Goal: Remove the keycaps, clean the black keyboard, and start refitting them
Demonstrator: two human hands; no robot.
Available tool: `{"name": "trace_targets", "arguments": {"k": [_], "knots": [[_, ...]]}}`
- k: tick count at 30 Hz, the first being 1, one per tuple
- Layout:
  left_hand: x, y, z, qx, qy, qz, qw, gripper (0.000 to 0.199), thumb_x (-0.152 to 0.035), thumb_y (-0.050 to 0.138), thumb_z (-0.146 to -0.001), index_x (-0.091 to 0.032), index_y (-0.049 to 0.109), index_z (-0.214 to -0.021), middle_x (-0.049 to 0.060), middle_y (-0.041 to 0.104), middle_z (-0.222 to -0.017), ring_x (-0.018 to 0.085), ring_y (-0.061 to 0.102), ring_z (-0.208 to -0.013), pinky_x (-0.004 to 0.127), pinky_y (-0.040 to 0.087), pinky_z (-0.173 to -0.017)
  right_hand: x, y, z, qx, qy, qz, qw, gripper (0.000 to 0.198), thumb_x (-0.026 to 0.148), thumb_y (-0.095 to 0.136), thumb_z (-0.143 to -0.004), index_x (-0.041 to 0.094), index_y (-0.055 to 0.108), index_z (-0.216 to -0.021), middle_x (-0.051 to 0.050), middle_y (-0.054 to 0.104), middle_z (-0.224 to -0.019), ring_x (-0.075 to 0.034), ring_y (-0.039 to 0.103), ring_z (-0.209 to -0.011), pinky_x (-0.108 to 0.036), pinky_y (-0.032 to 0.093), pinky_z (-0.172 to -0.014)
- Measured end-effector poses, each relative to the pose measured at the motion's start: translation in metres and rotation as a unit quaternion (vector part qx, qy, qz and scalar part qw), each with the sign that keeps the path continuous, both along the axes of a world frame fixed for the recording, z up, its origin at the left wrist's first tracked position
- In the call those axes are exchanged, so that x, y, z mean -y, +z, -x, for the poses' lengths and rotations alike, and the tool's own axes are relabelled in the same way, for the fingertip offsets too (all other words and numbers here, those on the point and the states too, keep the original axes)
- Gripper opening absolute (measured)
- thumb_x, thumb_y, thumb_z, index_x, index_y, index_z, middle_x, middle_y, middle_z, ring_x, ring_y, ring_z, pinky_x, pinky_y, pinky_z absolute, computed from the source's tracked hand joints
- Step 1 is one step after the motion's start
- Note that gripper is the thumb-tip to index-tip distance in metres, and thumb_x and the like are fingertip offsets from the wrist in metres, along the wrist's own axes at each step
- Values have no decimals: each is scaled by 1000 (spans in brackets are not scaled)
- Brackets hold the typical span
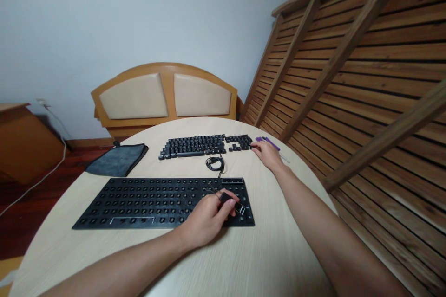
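My left hand (209, 213) is closed around a small black keycap puller (228, 198) with thin metal wires. It sits over the right end of a black keyboard base (149, 202) whose keycaps are off, leaving bare switches. My right hand (267, 154) reaches farther across the table, its fingertips pinched at a black keycap (251, 145) on the right edge of the laid-out keycaps. Those loose keycaps (195, 144) lie in keyboard order behind the base. The left fingers hide part of the number pad area.
A coiled black cable (215, 164) lies between the base and the keycaps. To the left is a folded dark grey cloth (118, 160). Purple-handled tools (270, 142) rest beyond my right hand on the round table (278, 260). Wooden slats (348, 79) lean at the right.
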State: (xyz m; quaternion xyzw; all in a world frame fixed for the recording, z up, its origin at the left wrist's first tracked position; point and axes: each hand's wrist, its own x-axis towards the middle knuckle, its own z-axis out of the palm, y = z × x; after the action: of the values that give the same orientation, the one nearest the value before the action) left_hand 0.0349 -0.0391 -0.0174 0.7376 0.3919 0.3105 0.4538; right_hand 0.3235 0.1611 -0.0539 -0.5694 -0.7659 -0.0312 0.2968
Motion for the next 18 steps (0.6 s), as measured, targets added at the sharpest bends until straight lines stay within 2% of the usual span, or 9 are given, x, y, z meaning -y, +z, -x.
{"name": "trace_targets", "arguments": {"k": [9,14,18], "knots": [[0,1,0,-5,10,-16,1000,31,-35,40,-103,-17,64,-106,5,68,-85,18,62,-76,29,47,-71,10,9,4,-21,4,-9,1000,26,21,65,-86,18,71,-111,-9,72,-100,-26,63,-96,-39,48,-88],[-1,-2,-1,-11,30,-22,999,27,-35,40,-103,-17,61,-106,3,67,-80,18,61,-71,28,46,-67,23,35,6,-51,5,-19,998,21,24,63,-86,18,72,-104,-9,70,-95,-24,63,-89,-37,48,-84],[-2,-4,-2,-12,32,-25,999,27,-34,39,-103,-16,60,-105,4,67,-82,18,62,-73,29,47,-69,48,63,17,-71,45,-4,996,15,28,62,-88,19,73,-92,-6,72,-93,-21,65,-84,-32,50,-77]]}}
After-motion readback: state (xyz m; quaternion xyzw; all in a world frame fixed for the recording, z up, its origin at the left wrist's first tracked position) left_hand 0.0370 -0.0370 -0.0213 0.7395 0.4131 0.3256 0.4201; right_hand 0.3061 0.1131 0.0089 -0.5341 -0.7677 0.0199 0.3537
